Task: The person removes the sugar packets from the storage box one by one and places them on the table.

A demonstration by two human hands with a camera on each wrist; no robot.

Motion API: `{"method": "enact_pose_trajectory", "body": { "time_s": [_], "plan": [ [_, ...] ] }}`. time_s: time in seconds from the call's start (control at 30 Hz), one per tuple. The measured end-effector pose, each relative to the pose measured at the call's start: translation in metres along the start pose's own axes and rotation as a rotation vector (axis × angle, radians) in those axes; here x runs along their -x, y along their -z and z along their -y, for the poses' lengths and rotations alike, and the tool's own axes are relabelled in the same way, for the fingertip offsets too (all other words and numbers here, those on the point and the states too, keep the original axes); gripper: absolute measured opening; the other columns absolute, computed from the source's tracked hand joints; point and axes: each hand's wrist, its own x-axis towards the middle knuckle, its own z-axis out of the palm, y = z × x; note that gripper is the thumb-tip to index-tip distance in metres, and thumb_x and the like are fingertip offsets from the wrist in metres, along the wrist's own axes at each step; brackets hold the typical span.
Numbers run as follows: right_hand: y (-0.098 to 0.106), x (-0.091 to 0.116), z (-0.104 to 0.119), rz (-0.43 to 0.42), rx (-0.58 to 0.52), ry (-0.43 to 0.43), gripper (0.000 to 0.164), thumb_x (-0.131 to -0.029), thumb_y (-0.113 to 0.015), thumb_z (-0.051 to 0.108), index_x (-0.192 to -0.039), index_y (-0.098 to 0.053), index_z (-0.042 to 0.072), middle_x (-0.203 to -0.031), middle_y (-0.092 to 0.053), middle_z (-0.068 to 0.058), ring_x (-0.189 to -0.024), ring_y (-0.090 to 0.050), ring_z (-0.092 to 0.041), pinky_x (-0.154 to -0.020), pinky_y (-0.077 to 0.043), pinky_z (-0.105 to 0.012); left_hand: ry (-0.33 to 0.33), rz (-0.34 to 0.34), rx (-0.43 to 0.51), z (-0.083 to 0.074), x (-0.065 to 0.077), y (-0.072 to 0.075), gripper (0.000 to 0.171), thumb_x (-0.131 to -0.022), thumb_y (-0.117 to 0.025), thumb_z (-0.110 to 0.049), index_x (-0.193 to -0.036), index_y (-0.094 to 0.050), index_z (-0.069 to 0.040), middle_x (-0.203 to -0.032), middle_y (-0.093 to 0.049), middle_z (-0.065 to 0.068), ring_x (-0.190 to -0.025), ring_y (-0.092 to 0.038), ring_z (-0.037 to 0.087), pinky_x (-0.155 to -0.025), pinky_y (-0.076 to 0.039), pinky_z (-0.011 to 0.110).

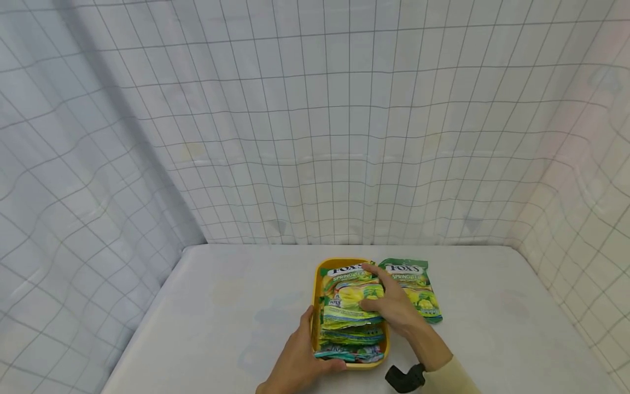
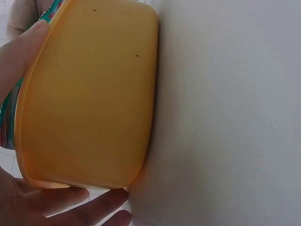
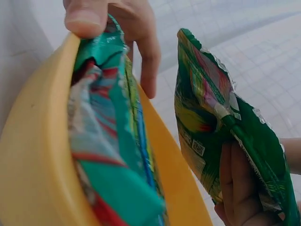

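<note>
A yellow plastic basket (image 1: 364,366) stands on the table, holding several green candy bags (image 1: 351,335). My left hand (image 1: 300,355) grips its near left corner. In the left wrist view, the thumb (image 2: 23,54) lies over the rim and the fingers spread along the outer wall. My right hand (image 1: 396,303) holds a green and yellow Fox's candy bag (image 1: 344,316) above the others, thumb on its printed front. In the right wrist view, that bag (image 3: 193,113) stands tilted beside the basket's far wall, fingers (image 3: 235,181) behind it.
Right of the basket, another Fox's Spring Tea bag (image 1: 423,301) lies flat on the white table (image 1: 226,306). White grid-patterned cloth (image 1: 339,137) hangs behind and along both sides. A dark strap (image 1: 404,378) is on my right wrist.
</note>
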Motion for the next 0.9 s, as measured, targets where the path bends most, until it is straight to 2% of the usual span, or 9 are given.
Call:
{"method": "enact_pose_trajectory", "body": {
  "time_s": [0.07,0.17,0.3,0.5,0.7,0.9],
  "plan": [
    [0.005,0.002,0.002,0.011,-0.019,0.006,0.082,-0.082,-0.076,-0.007,-0.153,-0.046,0.024,-0.165,-0.020,-0.017,-0.128,-0.048,-0.042,-0.081,-0.052,-0.041,0.005,-0.003,-0.005,0.000,0.000,0.000,0.136,-0.067,-0.090,-0.062,-0.159,-0.014,0.002,-0.142,-0.051,0.024,-0.123,-0.055,0.037,-0.100,-0.046,0.059],
    [0.012,0.004,0.005,0.021,-0.035,0.017,0.083,-0.083,-0.074,-0.008,-0.154,-0.045,0.023,-0.166,-0.016,-0.017,-0.138,-0.037,-0.045,-0.082,-0.052,-0.041,0.007,-0.006,-0.008,-0.001,0.000,0.000,0.136,-0.066,-0.090,-0.061,-0.159,-0.014,0.002,-0.140,-0.053,0.023,-0.121,-0.056,0.036,-0.099,-0.046,0.059],
    [0.021,0.006,0.005,0.021,-0.056,0.022,0.085,-0.083,-0.073,-0.011,-0.155,-0.043,0.022,-0.166,-0.018,-0.016,-0.142,-0.032,-0.045,-0.086,-0.052,-0.041,0.019,-0.004,-0.001,-0.002,0.000,0.001,0.136,-0.066,-0.091,-0.060,-0.159,-0.015,0.001,-0.141,-0.052,0.023,-0.122,-0.055,0.037,-0.100,-0.045,0.060],
    [0.034,0.009,0.003,0.037,-0.124,0.016,0.087,-0.084,-0.070,-0.014,-0.157,-0.040,0.022,-0.162,-0.022,-0.016,-0.123,-0.050,-0.038,-0.087,-0.052,-0.037,0.042,-0.002,0.003,-0.005,0.000,0.001,0.136,-0.064,-0.092,-0.060,-0.159,-0.015,0.001,-0.144,-0.050,0.024,-0.124,-0.054,0.038,-0.102,-0.043,0.062],
    [0.049,0.010,0.004,0.043,-0.151,0.031,0.090,-0.083,-0.069,-0.016,-0.159,-0.035,0.020,-0.151,-0.036,-0.023,-0.113,-0.057,-0.032,-0.086,-0.054,-0.033,0.042,-0.004,0.002,-0.006,0.000,0.000,0.136,-0.064,-0.092,-0.060,-0.159,-0.016,0.001,-0.143,-0.051,0.023,-0.123,-0.055,0.037,-0.102,-0.044,0.061],
    [0.066,0.010,0.000,0.013,-0.142,0.044,0.092,-0.083,-0.068,-0.016,-0.160,-0.033,0.020,-0.150,-0.037,-0.022,-0.112,-0.057,-0.031,-0.086,-0.055,-0.032,0.036,-0.004,0.002,-0.004,0.000,0.000,0.136,-0.065,-0.092,-0.059,-0.159,-0.015,0.001,-0.141,-0.053,0.022,-0.122,-0.055,0.038,-0.101,-0.044,0.061]
  ]
}}
